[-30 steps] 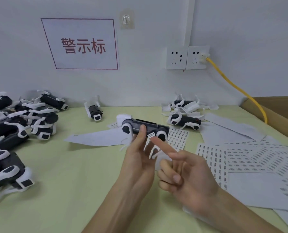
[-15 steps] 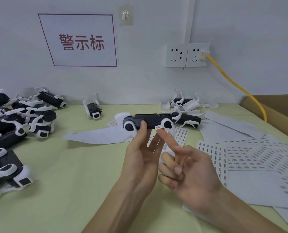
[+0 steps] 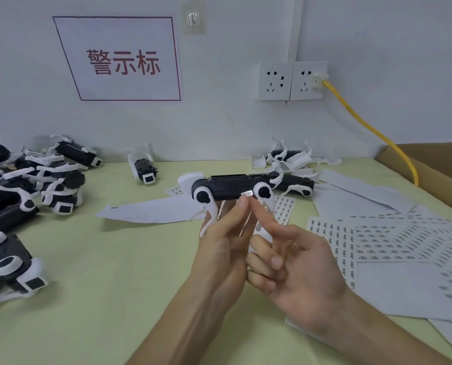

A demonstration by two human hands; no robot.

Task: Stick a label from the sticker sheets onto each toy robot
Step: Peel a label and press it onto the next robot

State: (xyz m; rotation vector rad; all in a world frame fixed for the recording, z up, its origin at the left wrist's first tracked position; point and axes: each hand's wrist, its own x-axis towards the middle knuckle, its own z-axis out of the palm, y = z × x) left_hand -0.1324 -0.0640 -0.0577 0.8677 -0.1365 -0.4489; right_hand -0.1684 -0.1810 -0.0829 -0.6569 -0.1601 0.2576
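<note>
Black-and-white plastic toy robot point(image 3: 227, 187), small rectangular label point(image 3: 247, 193).

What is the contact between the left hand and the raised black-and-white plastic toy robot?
Touching. Head view: the left hand holds the toy robot up, thumb tip against its black body.

A red-bordered sign point(image 3: 119, 59) with Chinese characters hangs on the wall above a pale green table point(image 3: 114, 272). Right of it are a clear adhesive hook point(image 3: 193, 18) and two wall sockets point(image 3: 292, 80). A yellow cable point(image 3: 364, 125) runs from the right one down to a cardboard box point(image 3: 435, 164).
</note>
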